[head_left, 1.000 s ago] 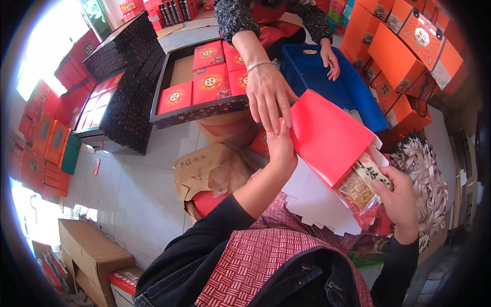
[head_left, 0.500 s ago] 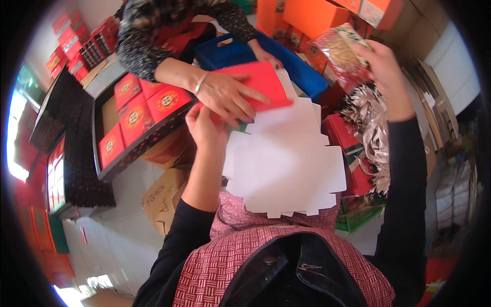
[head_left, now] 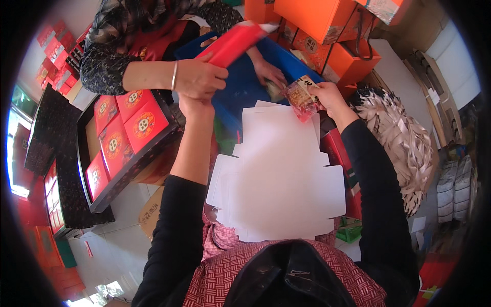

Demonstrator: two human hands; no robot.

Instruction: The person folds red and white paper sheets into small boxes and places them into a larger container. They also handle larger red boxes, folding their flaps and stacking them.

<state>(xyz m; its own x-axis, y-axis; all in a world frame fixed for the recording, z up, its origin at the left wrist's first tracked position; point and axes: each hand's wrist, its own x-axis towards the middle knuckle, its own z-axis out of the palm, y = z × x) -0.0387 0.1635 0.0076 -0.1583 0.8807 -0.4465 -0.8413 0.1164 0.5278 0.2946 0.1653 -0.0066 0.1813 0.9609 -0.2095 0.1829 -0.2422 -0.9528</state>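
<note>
My right hand (head_left: 331, 98) pinches the edge of a small clear plastic packet (head_left: 302, 100) with tan and red in it, above the far right of a stack of flat white carton blanks (head_left: 279, 169) lying on my lap. My left hand (head_left: 196, 106) is raised beyond the blanks' far left, its fingers hidden behind a co-worker's hand (head_left: 202, 79) wearing a bracelet. That co-worker's hand grips a red carton (head_left: 238, 43), tilted up over a blue crate (head_left: 232, 97). The co-worker's other hand (head_left: 268, 73) reaches into the crate near a small packet.
At left, a black-rimmed tray (head_left: 140, 153) holds several red square boxes (head_left: 146, 123). Orange boxes (head_left: 312, 20) are stacked at the far right. Pale ribbon strips (head_left: 396, 133) lie bundled right of my right forearm. A red box (head_left: 342, 153) stands beside the blanks.
The red carton has lifted off the white blanks in the co-worker's hand. My right hand has brought the packet down and left toward the blanks. The co-worker's other hand has moved into the crate.
</note>
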